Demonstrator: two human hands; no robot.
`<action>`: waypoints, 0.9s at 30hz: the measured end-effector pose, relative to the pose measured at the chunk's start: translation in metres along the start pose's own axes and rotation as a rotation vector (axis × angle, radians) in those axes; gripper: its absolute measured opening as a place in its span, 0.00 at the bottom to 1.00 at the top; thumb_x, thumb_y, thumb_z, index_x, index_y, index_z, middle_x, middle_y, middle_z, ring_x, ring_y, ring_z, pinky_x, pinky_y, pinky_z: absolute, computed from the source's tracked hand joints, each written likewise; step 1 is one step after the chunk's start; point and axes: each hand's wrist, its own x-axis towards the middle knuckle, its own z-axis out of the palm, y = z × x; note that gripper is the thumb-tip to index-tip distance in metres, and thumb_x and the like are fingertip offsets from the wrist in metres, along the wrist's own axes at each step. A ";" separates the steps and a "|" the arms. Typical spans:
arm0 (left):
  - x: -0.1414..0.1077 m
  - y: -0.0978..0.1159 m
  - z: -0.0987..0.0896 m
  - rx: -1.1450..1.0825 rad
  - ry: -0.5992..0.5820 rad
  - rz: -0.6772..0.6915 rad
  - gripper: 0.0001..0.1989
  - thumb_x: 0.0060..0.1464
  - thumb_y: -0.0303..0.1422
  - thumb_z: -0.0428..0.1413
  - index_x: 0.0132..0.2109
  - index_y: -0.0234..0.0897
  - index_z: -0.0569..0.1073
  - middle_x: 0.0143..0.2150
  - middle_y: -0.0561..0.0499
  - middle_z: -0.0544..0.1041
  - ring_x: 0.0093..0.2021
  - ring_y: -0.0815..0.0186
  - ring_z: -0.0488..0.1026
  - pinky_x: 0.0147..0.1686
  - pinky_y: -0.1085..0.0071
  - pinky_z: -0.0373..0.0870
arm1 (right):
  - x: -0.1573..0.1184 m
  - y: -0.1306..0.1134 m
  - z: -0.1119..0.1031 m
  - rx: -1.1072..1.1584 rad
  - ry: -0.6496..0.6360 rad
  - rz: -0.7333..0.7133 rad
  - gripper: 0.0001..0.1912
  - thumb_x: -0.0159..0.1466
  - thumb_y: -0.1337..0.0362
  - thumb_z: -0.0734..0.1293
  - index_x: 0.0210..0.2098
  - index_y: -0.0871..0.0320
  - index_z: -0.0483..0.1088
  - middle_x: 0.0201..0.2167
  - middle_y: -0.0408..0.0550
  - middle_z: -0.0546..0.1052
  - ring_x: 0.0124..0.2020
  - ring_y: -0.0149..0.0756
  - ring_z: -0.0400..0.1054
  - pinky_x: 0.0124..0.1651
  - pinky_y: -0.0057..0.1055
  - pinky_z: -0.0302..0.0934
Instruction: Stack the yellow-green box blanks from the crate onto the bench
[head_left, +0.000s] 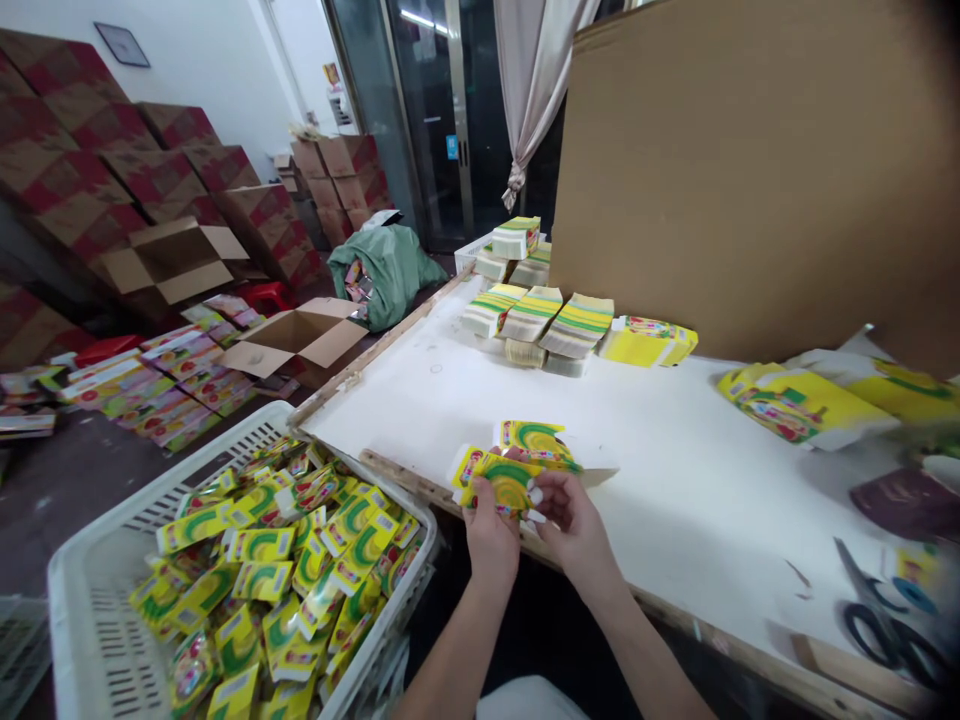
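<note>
My left hand point(491, 535) grips a small yellow carton point(499, 482) printed with a green arc, its thumb across the front. At the carton's right end, the fingers of my right hand point(568, 520) are pinched together and touch it. Small white spots show at those fingertips; whether they are nails or loose pieces I cannot make out. Just behind, another yellow carton point(534, 438) lies on the white tabletop point(660, 480), partly covered by the held one. Down to the left, a white plastic basket point(82, 570) holds many similar yellow cartons.
Stacks of flat cartons point(577, 325) stand at the table's back, before a large cardboard sheet point(735, 180). Yellow bags point(814, 405) and black scissors point(881, 620) lie to the right. Open boxes point(304, 340), a green sack point(397, 270) and piled cartons occupy the floor at left.
</note>
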 end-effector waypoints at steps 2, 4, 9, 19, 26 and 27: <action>-0.002 -0.004 -0.005 0.036 -0.003 0.040 0.21 0.45 0.44 0.57 0.44 0.36 0.71 0.39 0.45 0.76 0.42 0.59 0.73 0.43 0.63 0.68 | -0.001 0.002 0.000 0.027 -0.011 0.019 0.19 0.47 0.75 0.63 0.38 0.54 0.60 0.32 0.42 0.70 0.32 0.30 0.66 0.37 0.30 0.63; -0.006 -0.008 -0.010 0.116 -0.040 0.081 0.19 0.44 0.43 0.58 0.41 0.35 0.73 0.38 0.44 0.77 0.42 0.58 0.72 0.43 0.63 0.68 | -0.002 0.004 0.001 0.027 -0.025 0.035 0.19 0.48 0.74 0.63 0.39 0.54 0.59 0.31 0.42 0.70 0.32 0.31 0.66 0.37 0.31 0.63; -0.008 -0.011 -0.015 0.158 -0.065 0.100 0.17 0.49 0.42 0.54 0.42 0.36 0.73 0.42 0.45 0.76 0.45 0.57 0.71 0.47 0.61 0.66 | -0.006 0.005 0.002 -0.148 0.005 0.016 0.18 0.49 0.74 0.62 0.39 0.54 0.58 0.27 0.40 0.69 0.29 0.31 0.66 0.33 0.29 0.62; -0.012 -0.015 -0.013 0.079 -0.003 0.017 0.19 0.48 0.43 0.55 0.44 0.37 0.71 0.41 0.46 0.76 0.43 0.60 0.73 0.42 0.65 0.68 | -0.008 -0.012 0.003 -0.010 -0.042 0.031 0.22 0.47 0.72 0.64 0.40 0.53 0.56 0.25 0.39 0.68 0.28 0.32 0.66 0.31 0.28 0.61; -0.012 -0.007 -0.011 0.047 -0.047 -0.130 0.20 0.47 0.44 0.55 0.43 0.35 0.69 0.41 0.45 0.74 0.43 0.60 0.71 0.43 0.65 0.67 | -0.012 -0.015 0.004 -0.061 -0.074 0.044 0.32 0.49 0.72 0.64 0.53 0.53 0.53 0.27 0.40 0.67 0.32 0.33 0.65 0.36 0.30 0.61; -0.010 -0.004 -0.009 0.057 -0.037 -0.137 0.20 0.47 0.45 0.55 0.42 0.34 0.70 0.39 0.45 0.74 0.42 0.60 0.71 0.42 0.65 0.67 | -0.015 -0.015 0.005 -0.120 -0.084 0.032 0.33 0.50 0.73 0.63 0.54 0.53 0.52 0.27 0.40 0.66 0.30 0.33 0.64 0.35 0.30 0.61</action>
